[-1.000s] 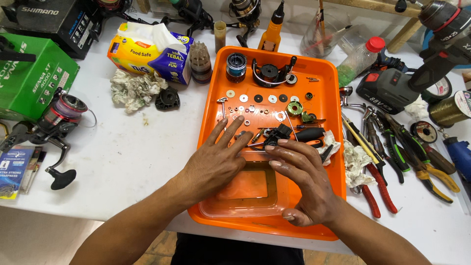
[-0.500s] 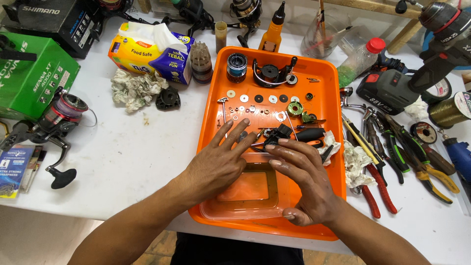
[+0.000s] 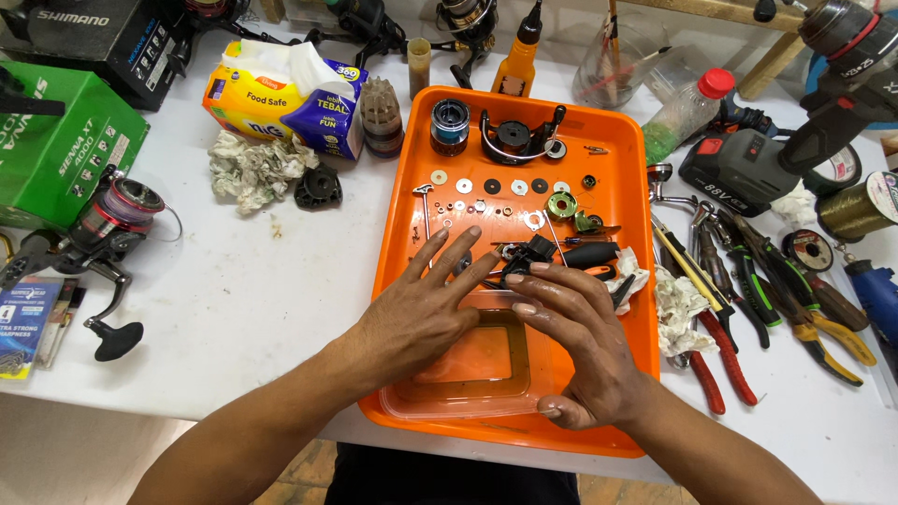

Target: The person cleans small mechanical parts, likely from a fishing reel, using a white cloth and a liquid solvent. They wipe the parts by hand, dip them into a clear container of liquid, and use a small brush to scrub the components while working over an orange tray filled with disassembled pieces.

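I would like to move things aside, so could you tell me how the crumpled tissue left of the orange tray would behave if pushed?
The crumpled tissue looks soft and very light, so it would probably slide or tumble easily. Being loosely wadded, it would likely squash rather than hold shape. It lies close to the small black part, which it might nudge.

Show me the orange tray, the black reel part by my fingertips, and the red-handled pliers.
orange tray (image 3: pixel 404 281), head view, bare left wall.
black reel part (image 3: pixel 535 251), head view, top of body.
red-handled pliers (image 3: pixel 725 351), head view, one red handle.
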